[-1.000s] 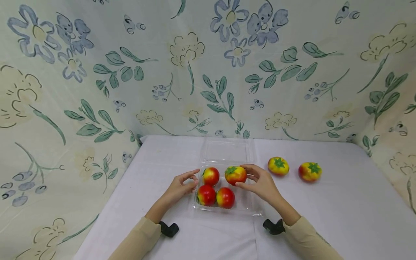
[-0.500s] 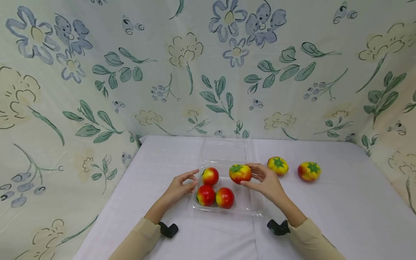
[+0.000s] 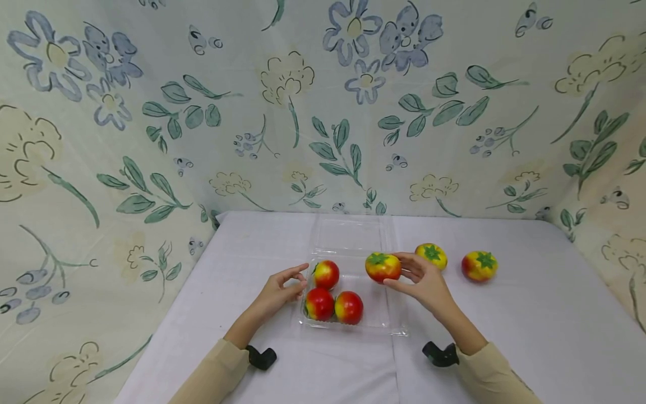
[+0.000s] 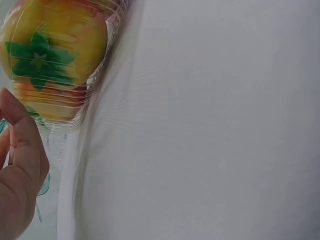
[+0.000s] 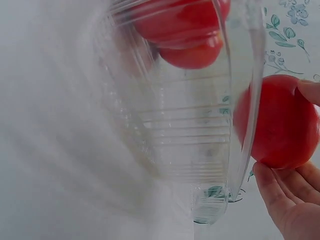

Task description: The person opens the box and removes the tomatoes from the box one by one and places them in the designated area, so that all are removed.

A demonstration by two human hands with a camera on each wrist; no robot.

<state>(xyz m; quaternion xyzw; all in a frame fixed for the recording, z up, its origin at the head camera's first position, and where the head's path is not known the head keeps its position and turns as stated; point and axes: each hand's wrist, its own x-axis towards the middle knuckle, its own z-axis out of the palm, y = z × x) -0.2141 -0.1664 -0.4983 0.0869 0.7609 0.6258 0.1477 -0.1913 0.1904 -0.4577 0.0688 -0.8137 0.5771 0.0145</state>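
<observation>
A red-and-yellow tomato [image 3: 383,267] with a green star-shaped leaf top is held between the thumb and fingers of my right hand [image 3: 424,280], over the right rear part of a clear plastic box [image 3: 375,314]. In the right wrist view the held tomato [image 5: 280,122] shows its red underside beyond the box wall. Inside the box, on its left side, sit three more tomatoes [image 3: 349,307]. My left hand [image 3: 278,289] is at the box's left edge, fingers loosely bent; whether a fingertip touches the wall I cannot tell.
The box's clear lid [image 3: 348,233] lies folded back behind it. To the right, one tomato [image 3: 432,255] lies partly behind my right hand, and another tomato [image 3: 479,266] lies farther right. A white cloth [image 3: 530,325] covers the table; a floral curtain [image 3: 303,112] hangs behind.
My right hand has moved right and slightly back, carrying the tomato from the box's middle rear toward its right rear. The left hand and the other tomatoes keep their places.
</observation>
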